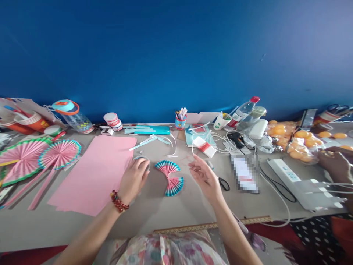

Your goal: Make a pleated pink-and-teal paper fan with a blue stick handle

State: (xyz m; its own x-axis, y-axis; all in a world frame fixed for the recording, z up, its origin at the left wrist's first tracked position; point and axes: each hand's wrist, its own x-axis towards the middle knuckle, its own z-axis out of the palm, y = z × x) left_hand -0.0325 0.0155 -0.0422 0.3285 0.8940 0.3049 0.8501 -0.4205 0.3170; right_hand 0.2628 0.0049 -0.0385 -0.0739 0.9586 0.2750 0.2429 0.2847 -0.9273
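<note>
A small pleated paper fan (168,177), pink with blue edges, lies pinched at its middle on the table between my hands. Left of it, my left hand (135,176) is curled over a round, ring-shaped thing that looks like a roll of clear tape (142,158), mostly hidden by the fingers. To the fan's right, my right hand (204,178) hovers with loosely bent fingers apart, and I see nothing firm in them. Faint thin lines, perhaps thread, show near its fingertips. Beyond it lies a white card wound with red thread (204,147).
Pink paper sheets (93,173) and finished round fans (59,154) lie at left. Blue paper strips (149,130), a pen cup (181,120) and a bottle (242,112) stand toward the wall. Scissors (224,184), a phone (245,175), a power strip (298,186) and another person's hand (335,163) are at right.
</note>
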